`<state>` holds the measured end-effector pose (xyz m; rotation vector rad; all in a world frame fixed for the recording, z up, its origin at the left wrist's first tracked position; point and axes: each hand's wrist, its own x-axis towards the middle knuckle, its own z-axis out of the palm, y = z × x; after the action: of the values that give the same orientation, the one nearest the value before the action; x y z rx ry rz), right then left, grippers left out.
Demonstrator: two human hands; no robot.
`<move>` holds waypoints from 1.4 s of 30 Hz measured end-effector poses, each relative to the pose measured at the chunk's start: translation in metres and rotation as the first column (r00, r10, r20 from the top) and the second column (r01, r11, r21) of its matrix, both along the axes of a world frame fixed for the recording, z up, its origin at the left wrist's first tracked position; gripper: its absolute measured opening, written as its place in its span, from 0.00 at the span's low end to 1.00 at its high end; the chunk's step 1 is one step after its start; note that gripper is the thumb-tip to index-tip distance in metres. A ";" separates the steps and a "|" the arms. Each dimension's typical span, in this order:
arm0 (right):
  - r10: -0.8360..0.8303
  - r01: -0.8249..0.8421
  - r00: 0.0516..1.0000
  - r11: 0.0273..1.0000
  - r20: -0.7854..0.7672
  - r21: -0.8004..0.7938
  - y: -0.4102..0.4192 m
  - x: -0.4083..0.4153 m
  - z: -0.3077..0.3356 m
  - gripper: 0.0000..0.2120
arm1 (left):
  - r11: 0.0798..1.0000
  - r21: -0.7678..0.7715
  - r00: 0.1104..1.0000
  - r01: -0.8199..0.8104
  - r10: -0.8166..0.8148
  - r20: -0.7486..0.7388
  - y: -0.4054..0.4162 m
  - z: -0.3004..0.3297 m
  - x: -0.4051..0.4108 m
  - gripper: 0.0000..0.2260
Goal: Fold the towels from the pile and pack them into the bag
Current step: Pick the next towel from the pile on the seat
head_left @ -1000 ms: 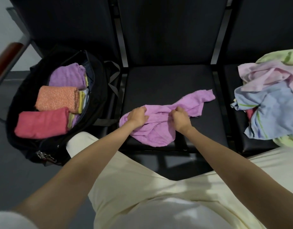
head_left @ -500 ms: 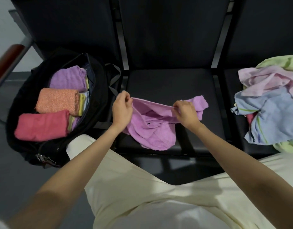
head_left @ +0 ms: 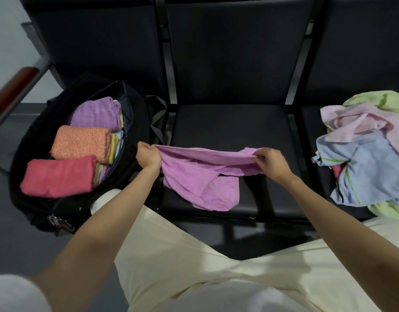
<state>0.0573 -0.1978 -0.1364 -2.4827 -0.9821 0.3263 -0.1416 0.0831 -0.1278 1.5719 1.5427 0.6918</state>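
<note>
Both hands, left hand and right hand, apparently pinch the pink towel's edge.

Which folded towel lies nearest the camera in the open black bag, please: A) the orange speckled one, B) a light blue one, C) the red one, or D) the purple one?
C: in the black bag the red towel lies at the near end, with the orange speckled towel behind it and the purple towel farthest back.
</note>
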 end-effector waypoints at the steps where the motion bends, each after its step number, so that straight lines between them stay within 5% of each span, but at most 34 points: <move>1: -0.002 0.003 1.000 1.000 -0.019 0.025 -0.001 0.000 0.003 0.09 | 1.000 -0.025 1.000 -0.011 0.011 -0.005 0.001 0.000 -0.001 0.04; 6: -0.165 0.170 0.984 0.981 -0.062 0.093 0.005 0.014 0.019 0.05 | 0.996 -0.061 0.998 -0.062 0.062 0.009 0.008 -0.004 -0.002 0.03; 11: -0.312 0.309 0.950 0.922 -0.024 0.235 0.035 0.033 0.051 0.08 | 0.966 0.125 0.970 -0.226 0.212 0.116 0.008 0.009 -0.001 0.04; 14: -0.231 0.233 0.972 0.945 -0.035 0.230 0.052 0.022 0.045 0.06 | 0.978 0.115 0.981 -0.176 0.164 0.103 0.007 0.005 -0.006 0.04; 18: -0.052 0.054 0.995 0.998 -0.084 0.026 0.063 -0.014 0.001 0.09 | 0.990 0.066 0.992 -0.127 0.126 0.026 0.006 -0.008 -0.019 0.04; 22: 0.064 -0.059 0.989 0.997 -0.131 0.040 0.072 -0.053 -0.020 0.13 | 0.999 -0.006 0.996 -0.054 0.054 0.066 0.012 -0.023 -0.026 0.06; 28: 0.270 -0.272 0.961 0.962 -0.067 -0.023 0.091 -0.075 -0.033 0.03 | 0.990 0.016 0.984 0.138 -0.139 0.107 0.003 -0.020 -0.032 0.05; 34: 0.098 -0.111 0.984 0.990 -0.148 -0.082 0.104 -0.078 -0.043 0.08 | 0.987 0.019 0.984 0.162 -0.163 0.072 0.003 -0.023 -0.038 0.05; 42: 0.211 -0.231 0.967 0.963 -0.143 -0.141 0.115 -0.084 -0.042 0.09 | 0.976 0.027 0.968 0.218 -0.213 -0.130 0.009 -0.021 -0.048 0.02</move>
<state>-0.0264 -0.0828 -0.1789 -2.4556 -1.2257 0.6483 -0.1893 0.0924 -0.1493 1.8127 1.4261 0.5139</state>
